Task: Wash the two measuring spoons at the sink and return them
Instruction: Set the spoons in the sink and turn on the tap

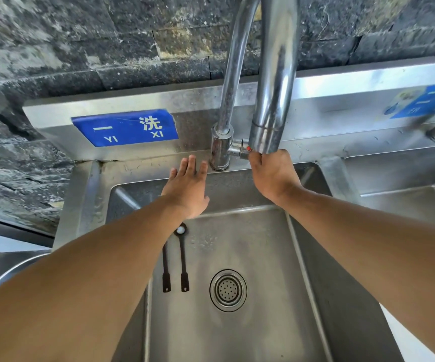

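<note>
My right hand (271,176) has its grip closed on the faucet handle (245,150), the short lever with the red dot, because the water has to run before any washing; no stream shows from the spout (268,137) yet. My left hand (189,186) is released, fingers spread flat, holding nothing, hovering just left of the faucet base (220,152) over the back edge of the sink (300,257). The two measuring spoons (176,259) lie side by side on the basin floor, below my left forearm and left of the drain (227,290), handles toward me, placed there so both hands stay free for the tap.
</note>
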### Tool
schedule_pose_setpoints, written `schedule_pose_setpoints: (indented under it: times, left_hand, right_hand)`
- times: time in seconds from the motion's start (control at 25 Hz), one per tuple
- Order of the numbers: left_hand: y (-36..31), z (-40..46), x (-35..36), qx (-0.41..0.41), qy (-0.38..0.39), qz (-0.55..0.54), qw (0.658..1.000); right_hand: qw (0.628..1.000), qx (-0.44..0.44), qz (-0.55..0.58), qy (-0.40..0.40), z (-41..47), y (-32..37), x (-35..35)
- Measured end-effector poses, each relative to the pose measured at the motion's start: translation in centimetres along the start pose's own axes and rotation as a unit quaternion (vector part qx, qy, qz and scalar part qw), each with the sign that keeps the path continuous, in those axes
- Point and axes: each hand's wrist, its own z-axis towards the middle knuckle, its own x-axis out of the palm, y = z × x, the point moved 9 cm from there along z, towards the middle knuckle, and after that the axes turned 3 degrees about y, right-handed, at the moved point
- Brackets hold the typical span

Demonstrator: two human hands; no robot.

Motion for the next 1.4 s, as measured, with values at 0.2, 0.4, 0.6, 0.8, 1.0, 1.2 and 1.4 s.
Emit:
schedule_pose_setpoints:
  times: [0.2,0.4,0.6,0.8,1.0,1.2,1.4]
  left_hand:
    - [0.05,0.19,-0.03,0.001,0.025,0.000,1.000]
    - [-0.06,-0.12,0.14,0.004,0.027,0.011,1.000]
    - [-0.07,-0.12,-0.11,0.006,0.038,0.012,0.999]
    - [0.01,-0.09,-0.19,0.008,0.044,0.006,0.999]
    - [0.05,-0.06,-0.01,0.009,0.038,0.003,0.999]
    - [0.10,0.05,0.10,0.012,0.038,0.004,0.999]
    - [0.19,0.13,0.15,0.014,0.036,-0.003,0.999]
  right_hand:
    - [0.997,0.009,0.073,0.007,-0.18,-0.19,-0.13]
    - [1.000,-0.022,-0.001,0.011,-0.12,0.01,-0.24]
    - [0.999,-0.007,0.050,0.007,-0.16,-0.21,-0.49]
    - [0.995,-0.003,0.098,0.006,-0.31,-0.29,-0.59]
    - [0.992,-0.004,0.122,0.002,-0.33,-0.44,-0.59]
    - [0.993,-0.014,0.119,0.006,-0.34,-0.45,-0.74]
    - [0.993,-0.012,0.117,0.003,-0.32,-0.64,-0.76]
